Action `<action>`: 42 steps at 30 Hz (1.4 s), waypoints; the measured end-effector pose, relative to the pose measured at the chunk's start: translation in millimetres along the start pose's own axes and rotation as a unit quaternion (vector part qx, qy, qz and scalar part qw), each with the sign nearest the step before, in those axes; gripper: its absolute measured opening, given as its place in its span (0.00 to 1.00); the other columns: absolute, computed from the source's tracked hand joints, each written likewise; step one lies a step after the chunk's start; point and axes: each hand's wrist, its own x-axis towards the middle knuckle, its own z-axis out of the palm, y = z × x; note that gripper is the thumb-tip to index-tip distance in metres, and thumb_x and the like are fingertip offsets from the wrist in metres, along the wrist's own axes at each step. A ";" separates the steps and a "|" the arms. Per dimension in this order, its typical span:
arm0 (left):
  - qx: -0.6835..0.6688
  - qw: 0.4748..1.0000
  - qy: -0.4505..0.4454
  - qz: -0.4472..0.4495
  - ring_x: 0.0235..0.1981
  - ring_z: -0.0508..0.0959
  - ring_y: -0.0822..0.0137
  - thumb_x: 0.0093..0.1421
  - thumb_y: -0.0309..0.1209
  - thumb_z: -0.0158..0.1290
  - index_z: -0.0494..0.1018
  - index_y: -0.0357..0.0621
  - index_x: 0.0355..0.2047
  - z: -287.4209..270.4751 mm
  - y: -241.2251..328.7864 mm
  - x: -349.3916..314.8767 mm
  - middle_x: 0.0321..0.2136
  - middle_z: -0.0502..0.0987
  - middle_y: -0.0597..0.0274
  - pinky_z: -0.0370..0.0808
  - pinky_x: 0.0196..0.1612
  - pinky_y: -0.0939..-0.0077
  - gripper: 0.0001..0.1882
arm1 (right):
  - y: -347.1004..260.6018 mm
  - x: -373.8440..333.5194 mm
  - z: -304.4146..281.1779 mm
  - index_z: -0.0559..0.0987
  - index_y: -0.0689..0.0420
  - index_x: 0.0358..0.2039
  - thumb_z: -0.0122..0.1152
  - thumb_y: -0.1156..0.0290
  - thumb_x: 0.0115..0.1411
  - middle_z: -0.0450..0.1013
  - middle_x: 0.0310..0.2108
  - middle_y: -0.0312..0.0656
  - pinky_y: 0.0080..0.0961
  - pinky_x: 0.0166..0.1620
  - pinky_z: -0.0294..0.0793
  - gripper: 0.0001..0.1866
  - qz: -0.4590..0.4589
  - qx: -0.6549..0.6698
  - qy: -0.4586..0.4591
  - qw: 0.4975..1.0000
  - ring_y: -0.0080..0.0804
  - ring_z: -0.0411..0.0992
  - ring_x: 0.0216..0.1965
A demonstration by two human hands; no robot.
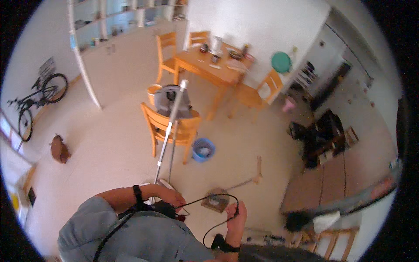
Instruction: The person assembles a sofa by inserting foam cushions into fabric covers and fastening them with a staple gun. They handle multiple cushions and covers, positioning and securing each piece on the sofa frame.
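Observation:
My right hand [237,217] is raised at the lower middle, fingers closed on a thin black cable [208,196]. The cable arcs across from my left hand [173,198] and loops down beside my right wrist. My left hand is bent in close to my chest, its fingers curled next to a black object [162,209]; what they grip is blurred and partly hidden. Both wrists wear black bands. Beyond my left hand a long white and silver pole [170,126] stands tilted in front of a wooden chair [150,120] with a grey bag [162,101] on it.
A blue bucket [203,149] stands right of the chair. On the floor before me lies a brown dustpan-like box [211,206] with a thin stick. Farther off are a wooden dining table [198,64] with items, a bicycle [38,101] and a brown cabinet [321,183].

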 end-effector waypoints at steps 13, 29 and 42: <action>0.029 0.964 0.261 -0.052 0.31 0.73 0.55 0.50 0.31 0.47 0.66 0.39 0.31 -98.6 76.3 63.7 0.27 0.73 0.52 0.68 0.33 0.65 0.10 | 7.0 126.2 -65.2 0.71 0.59 0.30 0.46 0.66 0.63 0.66 0.22 0.38 0.28 0.29 0.66 0.10 0.082 -0.075 0.008 0.994 0.29 0.62 0.22; 0.110 0.941 0.319 -0.035 0.30 0.74 0.49 0.56 0.34 0.46 0.66 0.38 0.34 -314.3 4.0 197.5 0.27 0.73 0.47 0.67 0.32 0.57 0.11 | 30.1 407.8 -63.1 0.69 0.62 0.29 0.47 0.72 0.62 0.68 0.24 0.42 0.28 0.27 0.71 0.08 0.130 -0.150 -0.046 0.979 0.32 0.67 0.23; 0.094 0.965 0.238 -0.061 0.33 0.73 0.48 0.57 0.34 0.45 0.67 0.36 0.35 -384.7 1.9 225.4 0.30 0.73 0.45 0.68 0.36 0.59 0.12 | -14.4 475.8 -57.4 0.71 0.62 0.30 0.48 0.72 0.61 0.69 0.26 0.42 0.28 0.30 0.71 0.07 0.142 -0.152 0.052 0.977 0.32 0.68 0.24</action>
